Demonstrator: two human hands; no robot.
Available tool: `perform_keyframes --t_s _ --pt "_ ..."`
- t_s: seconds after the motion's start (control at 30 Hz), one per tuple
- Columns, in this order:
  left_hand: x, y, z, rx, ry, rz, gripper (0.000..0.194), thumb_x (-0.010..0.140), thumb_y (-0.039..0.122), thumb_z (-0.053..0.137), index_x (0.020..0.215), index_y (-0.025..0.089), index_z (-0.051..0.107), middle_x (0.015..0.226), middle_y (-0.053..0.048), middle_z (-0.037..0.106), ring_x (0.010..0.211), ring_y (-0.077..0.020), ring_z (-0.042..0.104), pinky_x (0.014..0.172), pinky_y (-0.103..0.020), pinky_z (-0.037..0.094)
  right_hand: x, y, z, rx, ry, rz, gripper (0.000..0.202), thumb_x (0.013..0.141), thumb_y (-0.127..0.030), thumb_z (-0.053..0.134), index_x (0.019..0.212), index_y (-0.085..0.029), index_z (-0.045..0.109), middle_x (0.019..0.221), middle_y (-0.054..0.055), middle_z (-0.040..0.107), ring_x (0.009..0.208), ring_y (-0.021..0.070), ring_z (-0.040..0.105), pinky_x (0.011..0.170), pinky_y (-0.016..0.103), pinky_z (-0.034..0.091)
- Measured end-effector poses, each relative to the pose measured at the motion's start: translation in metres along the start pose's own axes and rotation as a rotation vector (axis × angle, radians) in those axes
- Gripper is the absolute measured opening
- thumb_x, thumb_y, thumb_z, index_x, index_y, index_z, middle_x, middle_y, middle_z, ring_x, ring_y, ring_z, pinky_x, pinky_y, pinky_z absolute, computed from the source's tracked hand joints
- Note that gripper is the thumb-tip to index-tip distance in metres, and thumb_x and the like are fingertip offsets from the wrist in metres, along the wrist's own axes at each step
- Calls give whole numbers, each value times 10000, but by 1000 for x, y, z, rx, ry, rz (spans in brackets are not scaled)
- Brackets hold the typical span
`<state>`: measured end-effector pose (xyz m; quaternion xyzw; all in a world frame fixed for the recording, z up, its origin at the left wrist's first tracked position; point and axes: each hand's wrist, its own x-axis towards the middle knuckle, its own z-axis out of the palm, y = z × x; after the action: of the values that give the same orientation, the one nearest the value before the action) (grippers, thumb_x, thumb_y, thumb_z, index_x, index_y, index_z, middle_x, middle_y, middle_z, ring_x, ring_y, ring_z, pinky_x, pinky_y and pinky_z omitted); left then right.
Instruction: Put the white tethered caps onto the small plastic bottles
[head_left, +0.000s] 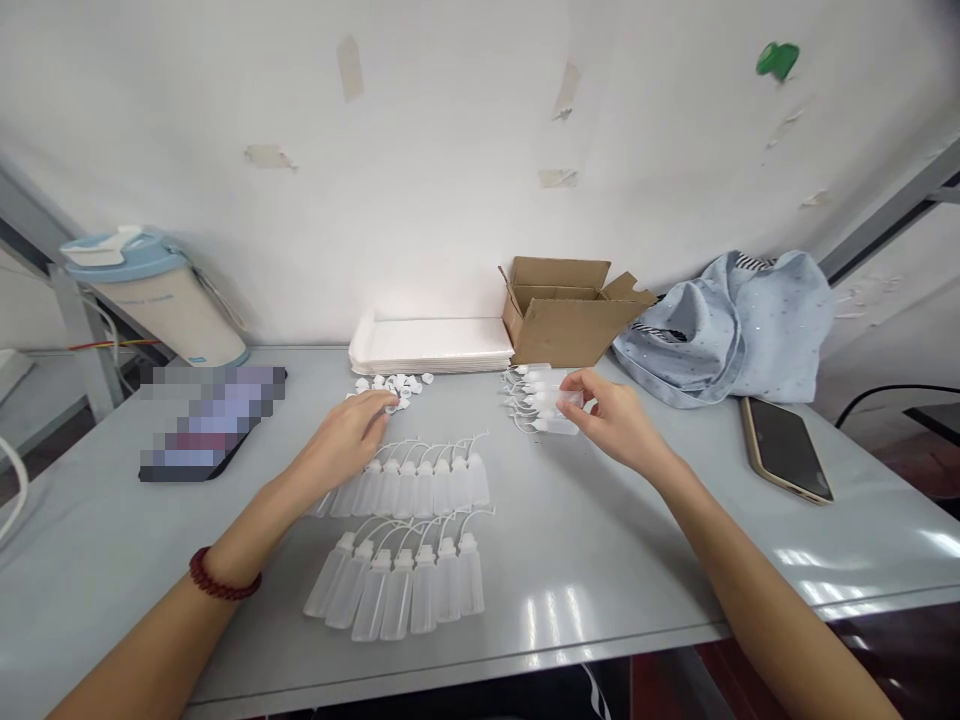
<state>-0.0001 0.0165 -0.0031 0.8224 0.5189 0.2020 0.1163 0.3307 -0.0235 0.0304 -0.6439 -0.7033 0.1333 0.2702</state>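
My left hand (352, 435) reaches over a small pile of white caps (405, 385). Its fingers are bent toward the caps, with a gap between thumb and forefinger. On the right, my right hand (604, 415) pinches a small translucent plastic bottle (551, 398) between thumb and fingers. That bottle lies among several others with thin white tails, pointing left. In front of my left hand, two rows of similar bottles lie side by side: a back row (424, 487) partly hidden by the hand, and a front row (405, 595). Each has a curved white strap at its top.
A stack of white trays (442, 345) and an open cardboard box (566, 330) stand against the wall. A light blue cloth bag (772, 330) and a phone (787, 450) lie at right. At left are a cream tumbler (176, 310) and a partly pixelated phone-like device (217, 425).
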Motion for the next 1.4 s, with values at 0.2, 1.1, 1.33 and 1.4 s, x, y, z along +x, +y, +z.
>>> perform_keyframes --t_s 0.2,1.1,1.33,1.4 --pt "1 -2 3 24 -5 18 345 894 290 324 1027 180 623 1121 -98 666 1063 -260 594 899 -385 463 3 10 -1 -55 -102 8 111 802 -242 513 898 -190 534 941 78 660 733 199 586 649 312 432" --pt "1 0 3 18 3 -21 272 865 299 397 922 189 641 974 -86 673 838 -227 618 743 -338 473 0 9 2 -150 -131 -134 86 799 -142 542 867 -184 574 923 81 644 891 242 573 710 337 416" --pt "0 6 2 -21 55 -53 255 857 311 426 933 173 628 902 -74 669 784 -216 619 729 -328 476 -14 -15 6 -41 -139 -217 88 857 -204 517 787 -179 565 830 70 636 792 211 567 708 333 417" --pt "0 10 1 -28 82 -66 257 854 321 432 937 166 619 905 -75 665 786 -218 616 731 -334 478 -25 -30 11 114 -261 -198 103 872 -219 505 801 -175 566 790 42 632 731 168 566 666 285 423"
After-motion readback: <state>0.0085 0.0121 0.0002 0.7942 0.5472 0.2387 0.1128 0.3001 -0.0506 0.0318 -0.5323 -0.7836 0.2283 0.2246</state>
